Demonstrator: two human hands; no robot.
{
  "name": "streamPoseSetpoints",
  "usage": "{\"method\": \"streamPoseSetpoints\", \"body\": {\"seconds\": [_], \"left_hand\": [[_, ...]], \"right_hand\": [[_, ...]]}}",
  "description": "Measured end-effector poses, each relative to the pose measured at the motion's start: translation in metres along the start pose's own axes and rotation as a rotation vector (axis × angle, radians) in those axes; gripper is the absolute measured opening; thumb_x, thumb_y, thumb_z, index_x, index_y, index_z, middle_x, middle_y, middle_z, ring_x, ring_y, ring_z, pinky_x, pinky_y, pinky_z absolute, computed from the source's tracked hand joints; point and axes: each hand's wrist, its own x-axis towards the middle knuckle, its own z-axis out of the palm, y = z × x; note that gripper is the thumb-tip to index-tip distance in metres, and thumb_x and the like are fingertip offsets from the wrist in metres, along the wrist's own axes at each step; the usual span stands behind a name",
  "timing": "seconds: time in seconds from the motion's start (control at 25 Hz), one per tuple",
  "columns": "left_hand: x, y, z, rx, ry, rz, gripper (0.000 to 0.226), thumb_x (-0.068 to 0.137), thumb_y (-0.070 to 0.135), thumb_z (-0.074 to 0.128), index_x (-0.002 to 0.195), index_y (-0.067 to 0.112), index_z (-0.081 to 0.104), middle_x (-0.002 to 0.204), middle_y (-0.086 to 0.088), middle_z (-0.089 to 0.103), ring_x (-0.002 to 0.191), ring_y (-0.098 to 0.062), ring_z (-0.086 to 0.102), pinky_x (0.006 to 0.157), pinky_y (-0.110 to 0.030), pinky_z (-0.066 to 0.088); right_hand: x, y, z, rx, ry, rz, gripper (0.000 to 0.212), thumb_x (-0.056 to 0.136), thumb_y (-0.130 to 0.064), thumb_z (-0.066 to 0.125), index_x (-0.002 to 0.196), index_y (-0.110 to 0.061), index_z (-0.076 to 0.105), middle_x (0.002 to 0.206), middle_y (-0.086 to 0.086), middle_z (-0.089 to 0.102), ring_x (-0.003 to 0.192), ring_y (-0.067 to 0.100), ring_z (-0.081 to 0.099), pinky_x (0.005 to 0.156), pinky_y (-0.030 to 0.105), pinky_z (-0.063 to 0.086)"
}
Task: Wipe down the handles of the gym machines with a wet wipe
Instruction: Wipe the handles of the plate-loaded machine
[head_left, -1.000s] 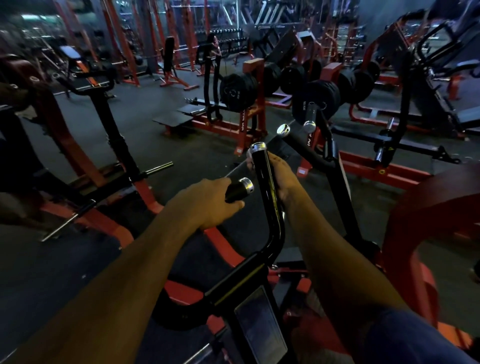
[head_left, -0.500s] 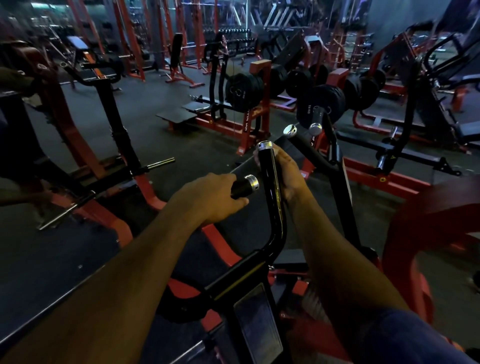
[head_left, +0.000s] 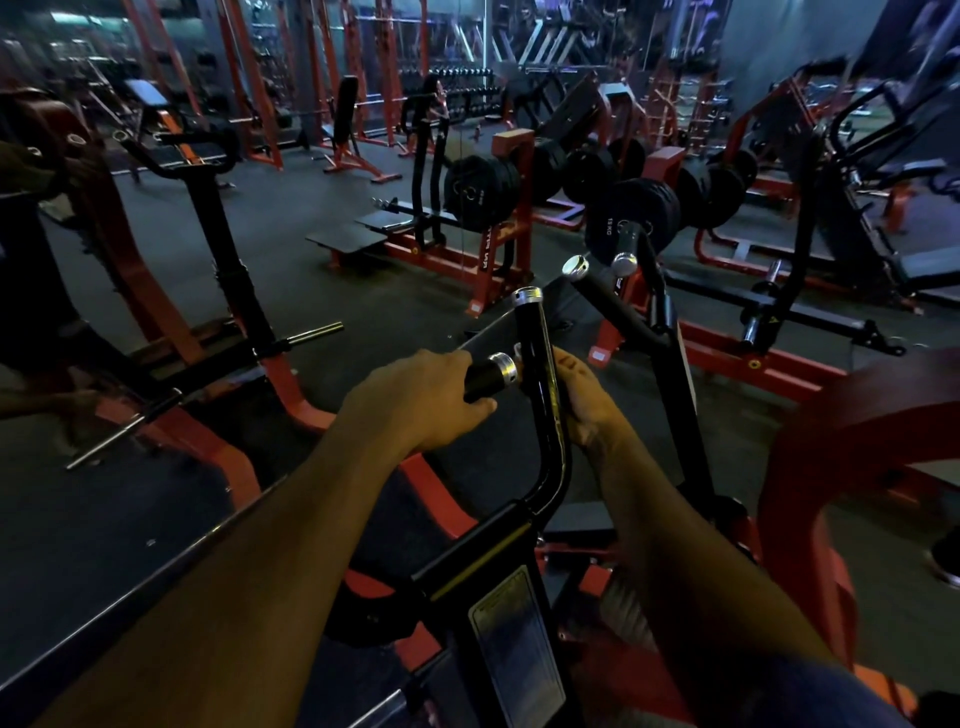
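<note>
The upright handle (head_left: 537, 374), glossy black with a silver end cap, is gripped from behind by the right hand (head_left: 584, 400), fingers curled round it. Just left of it, a short side grip (head_left: 488, 375) is clasped by the left hand (head_left: 415, 400).

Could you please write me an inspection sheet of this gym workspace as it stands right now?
Surface: dark rubber floor, no table.
Job's things: upright black handle with a silver cap; short side handle with a silver end; a small pale bit beside the upright handle may be the wet wipe, too hidden to tell.
Clutter: loose-looking steel bar low on the left frame.
Grippers: left hand grips the side handle; right hand curls round the far side of the upright handle.
Cables: nothing seen.
Surroundings: red-framed machines, racked weight plates, a second pair of silver-capped handles, a shoe at the right edge.
</note>
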Motion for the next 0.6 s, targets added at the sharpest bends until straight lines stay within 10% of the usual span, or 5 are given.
{"method": "streamPoseSetpoints", "body": {"seconds": [0.32,0.6], "left_hand": [[-0.004,0.0,0.001,0.015,0.032,0.002,0.052,0.094,0.063,0.055,0.133,0.027,0.049,0.106,-0.001,0.055,0.093,-0.021,0.06,0.081,-0.041,0.053],[0.0,-0.002,0.006,0.034,0.09,-0.006,0.052,0.091,0.066,0.056,0.127,0.028,0.053,0.11,-0.004,0.063,0.095,-0.027,0.064,0.083,-0.042,0.055]], "right_hand": [[0.015,-0.014,0.012,0.086,0.059,-0.089,0.017,0.098,-0.004,0.059,0.113,0.003,0.065,0.1,0.016,0.07,0.089,0.02,0.07,0.086,0.033,0.056],[0.003,-0.033,-0.021,-0.402,0.005,-0.163,0.014,0.096,-0.003,0.061,0.093,-0.011,0.073,0.084,0.008,0.07,0.069,0.013,0.062,0.063,0.024,0.048]]}}
